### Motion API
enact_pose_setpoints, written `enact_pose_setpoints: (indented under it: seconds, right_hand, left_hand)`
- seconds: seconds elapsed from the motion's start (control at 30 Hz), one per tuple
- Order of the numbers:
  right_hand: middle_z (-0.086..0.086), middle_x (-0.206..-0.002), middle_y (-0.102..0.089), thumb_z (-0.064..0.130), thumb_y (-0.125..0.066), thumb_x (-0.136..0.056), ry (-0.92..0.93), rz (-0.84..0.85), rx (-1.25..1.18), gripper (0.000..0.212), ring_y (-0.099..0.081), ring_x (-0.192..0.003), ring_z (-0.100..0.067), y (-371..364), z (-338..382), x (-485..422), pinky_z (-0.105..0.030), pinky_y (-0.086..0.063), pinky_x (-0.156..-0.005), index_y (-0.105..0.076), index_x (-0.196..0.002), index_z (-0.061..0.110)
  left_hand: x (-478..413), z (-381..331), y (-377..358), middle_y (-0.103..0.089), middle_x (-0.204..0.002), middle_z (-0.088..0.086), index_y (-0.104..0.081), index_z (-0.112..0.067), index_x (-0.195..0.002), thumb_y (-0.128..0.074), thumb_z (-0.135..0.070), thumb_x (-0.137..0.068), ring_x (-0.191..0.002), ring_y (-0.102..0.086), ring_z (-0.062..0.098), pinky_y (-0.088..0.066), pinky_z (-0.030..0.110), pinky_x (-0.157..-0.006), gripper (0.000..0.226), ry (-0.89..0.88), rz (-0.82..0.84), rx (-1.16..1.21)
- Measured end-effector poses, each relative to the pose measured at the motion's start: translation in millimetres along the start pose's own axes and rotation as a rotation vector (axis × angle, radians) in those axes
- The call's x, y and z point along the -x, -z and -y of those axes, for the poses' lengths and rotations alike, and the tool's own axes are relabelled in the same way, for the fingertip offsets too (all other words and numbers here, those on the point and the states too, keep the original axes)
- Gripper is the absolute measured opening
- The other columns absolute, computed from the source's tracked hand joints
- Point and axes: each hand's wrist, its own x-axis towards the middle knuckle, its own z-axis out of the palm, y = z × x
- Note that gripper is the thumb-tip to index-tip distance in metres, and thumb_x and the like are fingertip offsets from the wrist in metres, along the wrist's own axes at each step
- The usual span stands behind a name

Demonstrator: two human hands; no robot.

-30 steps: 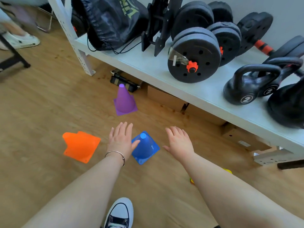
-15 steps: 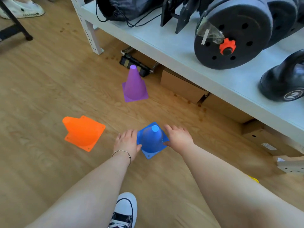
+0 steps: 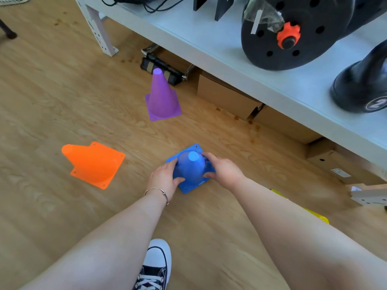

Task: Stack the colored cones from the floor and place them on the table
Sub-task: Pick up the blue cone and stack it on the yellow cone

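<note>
Both hands are on the blue cone [image 3: 191, 167]. The left hand [image 3: 165, 177] cups its left flank, fingers curled round the body and thumb low near the base; the right hand [image 3: 222, 169] cups the right flank the same way. Neither is spread flat and they are not pressed together: they clamp the cone between them. The cone stands upright on the floor [image 3: 52, 91], long axis vertical, tip pointing up toward the camera, square base flat. Whether the base has lifted yet cannot be told.

From the hands, the purple cone [image 3: 162, 97] stands upright at about 11 o'clock, near the table edge. The orange cone [image 3: 94, 163] lies at about 9 o'clock, tipped on its side, tip pointing away to the left, base facing the hands; the left hand is the nearer one to it. A yellow cone [image 3: 316, 215], mostly hidden by the right forearm, sits at about 4 o'clock. The table [image 3: 230, 49] runs from 12 to 3 o'clock, loaded with a weight plate [image 3: 293, 34] and a kettlebell [image 3: 364, 86].

Likely next: lift the blue cone straight up and drop it over the purple one
</note>
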Motion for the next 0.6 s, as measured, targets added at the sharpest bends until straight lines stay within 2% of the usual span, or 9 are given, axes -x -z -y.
enact_pose_setpoints:
  seconds: [0.17,0.37,0.5,0.6]
  right_hand:
    - [-0.004,-0.130,-0.064,0.035,-0.072,-0.082,-0.017,-0.092,-0.129,0.071,-0.059,-0.120,-0.025,15,-16,21,-0.043,-0.049,-0.097,-0.037,-0.144,0.033]
    - [-0.001,-0.128,-0.065,0.031,-0.071,-0.084,-0.027,-0.164,-0.217,0.063,-0.062,-0.116,-0.020,43,-40,60,-0.041,-0.050,-0.100,-0.045,-0.141,0.031]
    - [-0.001,-0.126,-0.065,0.027,-0.075,-0.083,-0.027,-0.209,-0.300,0.058,-0.062,-0.115,-0.015,62,-51,91,-0.031,-0.050,-0.099,-0.051,-0.135,0.028]
    - [0.004,-0.128,-0.063,0.024,-0.078,-0.081,-0.030,-0.225,-0.388,0.057,-0.064,-0.109,-0.012,71,-55,107,-0.027,-0.053,-0.091,-0.053,-0.132,0.027]
  left_hand:
    - [-4,-25,8,-0.051,-0.141,-0.006,-0.038,-0.026,-0.143,-0.067,-0.030,-0.084,-0.127,-0.049,0.017,-0.039,0.030,-0.104,0.065,-0.058,0.014,0.113]
    - [5,-64,17,-0.053,-0.140,-0.005,-0.040,-0.023,-0.143,-0.069,-0.022,-0.083,-0.128,-0.049,0.016,-0.037,0.028,-0.107,0.067,-0.179,0.027,0.135]
    - [16,-94,26,-0.056,-0.137,-0.003,-0.043,-0.022,-0.142,-0.073,-0.023,-0.079,-0.127,-0.051,0.016,-0.038,0.029,-0.107,0.071,-0.215,0.052,0.164]
    - [21,-107,29,-0.059,-0.129,-0.009,-0.046,-0.030,-0.137,-0.076,-0.029,-0.073,-0.123,-0.053,0.011,-0.041,0.031,-0.105,0.071,-0.194,0.061,0.236]
